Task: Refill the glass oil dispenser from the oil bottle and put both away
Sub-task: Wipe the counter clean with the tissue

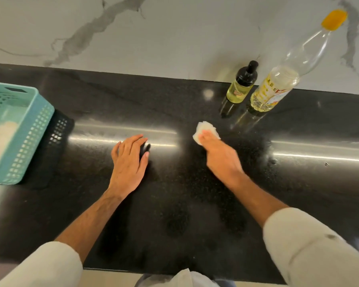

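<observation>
Dispenser (241,83) beside bottle (278,83), at wall.

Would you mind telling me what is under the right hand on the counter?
A crumpled white tissue lies under the right hand, whose fingers press it onto the black counter. Its far part shows past the fingertips; the rest, and the counter beneath, is covered.
</observation>
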`<action>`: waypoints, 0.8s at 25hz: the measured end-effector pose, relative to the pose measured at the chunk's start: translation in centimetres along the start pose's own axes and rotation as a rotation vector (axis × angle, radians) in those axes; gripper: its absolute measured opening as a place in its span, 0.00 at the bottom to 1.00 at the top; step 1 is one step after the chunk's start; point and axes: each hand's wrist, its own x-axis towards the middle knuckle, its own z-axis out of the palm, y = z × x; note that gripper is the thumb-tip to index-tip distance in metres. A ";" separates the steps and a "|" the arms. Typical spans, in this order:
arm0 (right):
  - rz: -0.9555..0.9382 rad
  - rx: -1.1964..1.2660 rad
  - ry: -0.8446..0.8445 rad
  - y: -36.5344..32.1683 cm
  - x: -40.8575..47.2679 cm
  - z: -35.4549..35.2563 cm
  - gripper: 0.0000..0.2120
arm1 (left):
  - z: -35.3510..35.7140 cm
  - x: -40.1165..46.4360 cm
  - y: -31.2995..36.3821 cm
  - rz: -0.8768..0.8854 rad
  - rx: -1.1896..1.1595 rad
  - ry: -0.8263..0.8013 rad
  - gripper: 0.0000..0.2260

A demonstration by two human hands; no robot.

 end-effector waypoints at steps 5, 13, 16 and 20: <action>-0.765 -0.115 -0.418 -6.8 -7.9 4.9 0.30 | 0.1 -0.3 -0.5 -0.032 -0.243 0.161 0.19; -0.261 -0.014 -0.135 -6.7 3.5 4.7 0.25 | -0.7 -0.2 -0.8 -0.109 -0.414 0.217 0.20; -0.709 -0.028 -0.341 -11.9 -4.4 8.3 0.30 | -2.0 -0.7 -2.5 -0.154 -0.425 0.269 0.21; -0.813 -0.090 -0.416 -7.8 -4.4 3.7 0.27 | -3.2 -2.4 -5.5 -0.140 -0.321 0.213 0.20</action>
